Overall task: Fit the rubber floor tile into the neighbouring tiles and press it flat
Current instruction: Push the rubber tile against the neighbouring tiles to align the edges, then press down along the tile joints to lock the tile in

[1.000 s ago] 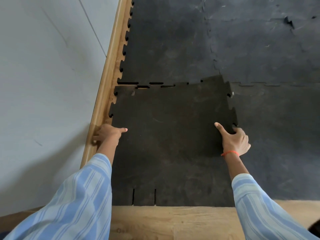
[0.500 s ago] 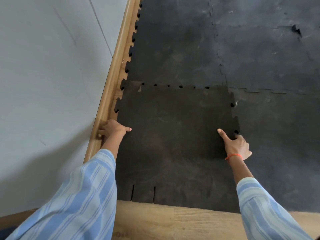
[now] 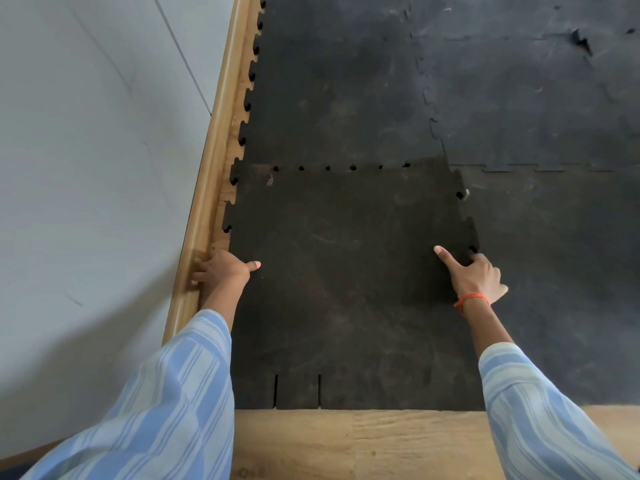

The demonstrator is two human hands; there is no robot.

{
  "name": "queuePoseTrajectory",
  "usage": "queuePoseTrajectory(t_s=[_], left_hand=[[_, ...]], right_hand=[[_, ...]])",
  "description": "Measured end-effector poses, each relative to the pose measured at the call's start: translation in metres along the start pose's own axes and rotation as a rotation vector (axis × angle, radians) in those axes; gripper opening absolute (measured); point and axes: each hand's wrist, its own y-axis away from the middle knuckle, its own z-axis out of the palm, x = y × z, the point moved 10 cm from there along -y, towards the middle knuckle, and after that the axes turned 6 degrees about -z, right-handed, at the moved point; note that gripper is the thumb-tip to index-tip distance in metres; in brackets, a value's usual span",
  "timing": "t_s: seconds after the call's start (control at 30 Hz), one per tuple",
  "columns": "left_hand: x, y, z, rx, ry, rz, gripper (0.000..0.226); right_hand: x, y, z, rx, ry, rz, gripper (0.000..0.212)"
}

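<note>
Two hands on the rubber floor tile (image 3: 346, 278), one per side edge. Left hand (image 3: 221, 270) grips the tile's left edge at the wooden skirting board (image 3: 211, 188): thumb lies flat on top of the tile pointing right, fingers curled down between tile edge and skirting, fingertips mostly hidden. Right hand (image 3: 476, 277) is on the tile's right edge: thumb stretched out on the top surface pointing up-left, fingers curled over the edge beside a jigsaw tab, so it clasps the edge. Orange thread band (image 3: 471, 299) on the right wrist; both sleeves (image 3: 173, 403) striped blue.

Tile lies flat-ish on the floor, between the skirting and the neighbouring tile on the right (image 3: 554, 271). Its far edge meets the far tile (image 3: 339, 91); a row of small dark gaps shows along that seam, so tabs aren't fully seated. On the right seam, one open notch near the far corner and another by the right fingers. Near edge has two cut slits and ends at bare wood-look flooring (image 3: 363, 445). Grey wall (image 3: 86, 168) along the left.
</note>
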Motion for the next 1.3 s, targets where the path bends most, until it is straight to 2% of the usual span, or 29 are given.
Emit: queuePoseTrajectory(t_s=[0.27,0.5,0.67,0.83,1.03,1.17,1.23,1.3], left_hand=[[-0.002,-0.005,0.004,-0.014,-0.022,0.019,0.078],[-0.006,-0.007,0.007,-0.027,-0.036,0.011,0.07],[-0.012,-0.011,0.006,-0.075,0.001,-0.052,0.067],[-0.004,-0.016,0.004,-0.036,0.005,-0.053,0.072],[0.001,-0.018,0.008,-0.002,-0.009,-0.057,0.067],[0.003,-0.019,0.006,-0.012,-0.037,-0.06,0.071],[0.005,-0.021,0.006,-0.019,-0.065,-0.059,0.073],[0.005,-0.022,0.009,-0.046,-0.048,-0.063,0.07]], right_hand=[[0.001,-0.002,0.009,-0.063,0.043,0.005,0.086],[-0.009,-0.007,0.007,-0.108,0.131,-0.129,0.078],[-0.028,-0.015,0.012,-0.217,0.207,-0.197,0.071],[-0.019,-0.019,-0.005,-0.098,0.168,-0.112,0.073],[-0.018,-0.018,-0.019,0.0,0.211,-0.14,0.066],[-0.026,-0.017,-0.036,0.122,0.073,-0.133,0.056],[-0.047,-0.015,-0.04,0.179,-0.012,-0.194,0.045],[-0.068,-0.013,-0.025,0.128,-0.024,-0.281,0.042]])
